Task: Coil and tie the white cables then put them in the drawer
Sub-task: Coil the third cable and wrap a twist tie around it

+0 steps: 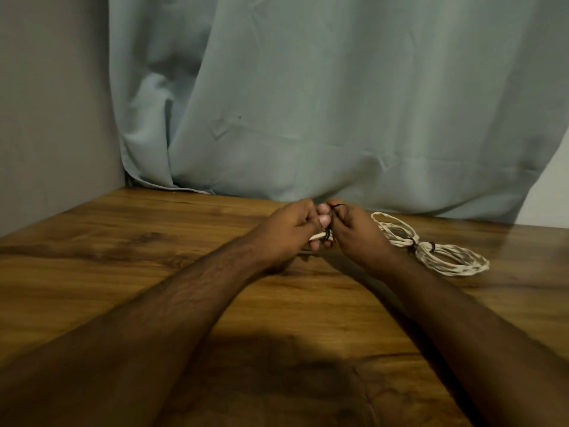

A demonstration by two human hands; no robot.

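Your left hand point(288, 231) and right hand point(351, 232) are meeting fingertip to fingertip, both pinching a dark tie point(327, 234) around a small white cable point(317, 237) between them. Just right of your right fingers, a tied coil point(431, 248) is lying on the table point(123, 257).

No readable text — no labels, no numbers.

A warm brown wood-grain pattern with darker streaks is being shown by the table point(123, 257) across the lower frame. Pale grey-green is being displayed by the curtain point(338, 103) above. The coiled cables point(443, 257) at right are being seen as off-white, banded by dark ties point(432, 246).
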